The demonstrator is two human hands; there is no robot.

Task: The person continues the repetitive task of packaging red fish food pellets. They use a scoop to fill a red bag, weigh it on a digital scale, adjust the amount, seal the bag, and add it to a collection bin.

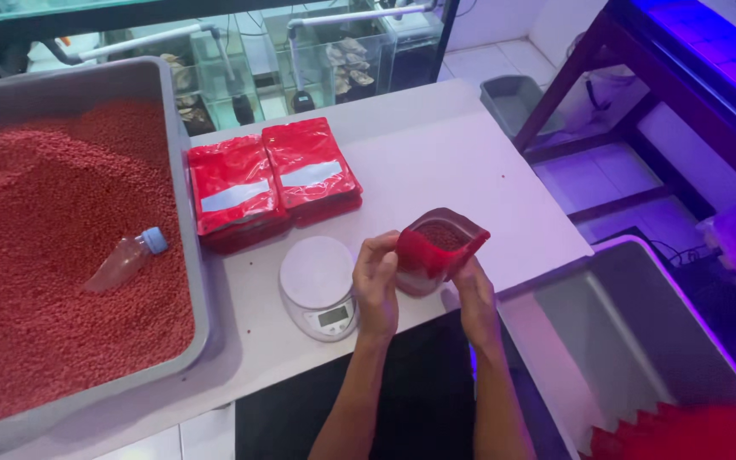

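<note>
Both of my hands hold one open red pouch above the front edge of the white table. Dark red pellets show inside its open mouth. My left hand grips the pouch's left side and my right hand supports its lower right side. A round white kitchen scale with a small display sits just left of my left hand, its platform bare.
A large grey tub at left is heaped with red pellets, and a clear plastic bottle with a blue cap lies on them. Two stacks of sealed red pouches lie behind the scale. Another grey tub at lower right holds red pouches. Glass tanks stand behind.
</note>
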